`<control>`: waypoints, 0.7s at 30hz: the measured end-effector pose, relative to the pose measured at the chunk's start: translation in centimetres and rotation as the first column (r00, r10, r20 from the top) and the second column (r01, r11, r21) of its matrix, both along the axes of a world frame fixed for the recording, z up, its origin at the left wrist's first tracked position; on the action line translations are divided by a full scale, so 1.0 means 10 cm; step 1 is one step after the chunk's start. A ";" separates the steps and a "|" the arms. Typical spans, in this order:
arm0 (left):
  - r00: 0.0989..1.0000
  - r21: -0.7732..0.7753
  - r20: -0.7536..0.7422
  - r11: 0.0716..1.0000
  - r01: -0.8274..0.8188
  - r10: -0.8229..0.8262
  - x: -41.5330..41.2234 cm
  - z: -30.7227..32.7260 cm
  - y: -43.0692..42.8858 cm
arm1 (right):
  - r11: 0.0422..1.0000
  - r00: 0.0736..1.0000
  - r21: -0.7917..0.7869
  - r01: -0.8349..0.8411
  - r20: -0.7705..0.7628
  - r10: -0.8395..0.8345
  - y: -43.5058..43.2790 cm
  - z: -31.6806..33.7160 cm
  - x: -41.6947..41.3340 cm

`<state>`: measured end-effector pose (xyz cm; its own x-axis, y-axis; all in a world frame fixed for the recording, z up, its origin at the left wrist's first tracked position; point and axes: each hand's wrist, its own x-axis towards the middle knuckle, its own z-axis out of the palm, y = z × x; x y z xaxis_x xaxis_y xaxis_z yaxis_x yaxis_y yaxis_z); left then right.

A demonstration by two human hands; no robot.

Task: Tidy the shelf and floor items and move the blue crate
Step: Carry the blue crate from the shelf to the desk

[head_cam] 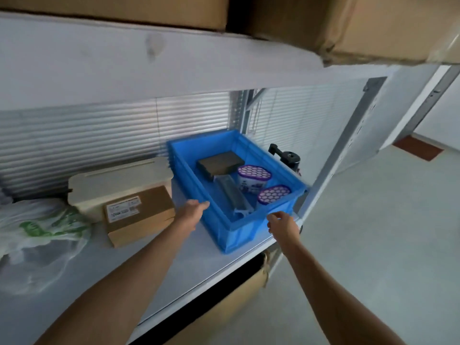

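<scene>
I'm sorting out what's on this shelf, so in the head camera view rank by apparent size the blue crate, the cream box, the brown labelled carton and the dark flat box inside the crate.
Largest to smallest as they look:
1. blue crate
2. cream box
3. brown labelled carton, close to the cream box, which it partly hides, so that order is unsure
4. dark flat box

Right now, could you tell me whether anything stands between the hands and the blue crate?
Nothing visible does: the left hand and right hand are both at the near rim of the blue crate.
</scene>
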<state>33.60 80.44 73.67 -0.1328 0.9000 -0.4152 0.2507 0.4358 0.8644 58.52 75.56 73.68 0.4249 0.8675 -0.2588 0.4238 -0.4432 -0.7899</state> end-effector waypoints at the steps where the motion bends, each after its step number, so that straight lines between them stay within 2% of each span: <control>1: 0.998 -0.050 0.046 0.998 -0.031 0.034 0.15 0.00 0.10 | 0.998 0.994 -0.037 0.055 -0.091 -0.058 0.09 0.02 0.11; 3: 0.990 -0.140 0.111 0.987 -0.075 0.091 0.39 0.01 0.22 | 0.972 0.918 -0.210 0.110 -0.354 -0.180 0.23 0.09 0.26; 4: 0.990 -0.148 0.096 0.985 -0.085 0.100 0.48 0.00 0.24 | 0.954 0.867 -0.289 0.082 -0.451 -0.211 0.29 0.10 0.33; 7: 0.988 -0.094 -0.069 0.985 -0.148 0.141 0.61 -0.04 0.25 | 0.924 0.786 -0.382 -0.025 -0.579 -0.218 0.49 0.08 0.43; 12: 0.985 -0.026 -0.077 0.987 -0.157 0.155 0.59 -0.06 0.24 | 0.924 0.703 -0.377 0.054 -0.643 -0.303 0.69 0.05 0.24; 16: 0.993 -0.005 -0.027 0.993 -0.119 0.119 0.46 -0.05 0.12 | 0.925 0.577 -0.366 0.097 -0.737 -0.352 0.55 -0.02 0.17; 21: 0.998 -0.058 0.040 0.998 -0.037 0.039 0.29 -0.08 -0.18 | 0.896 0.567 -0.407 0.177 -0.702 -0.431 0.16 -0.10 0.15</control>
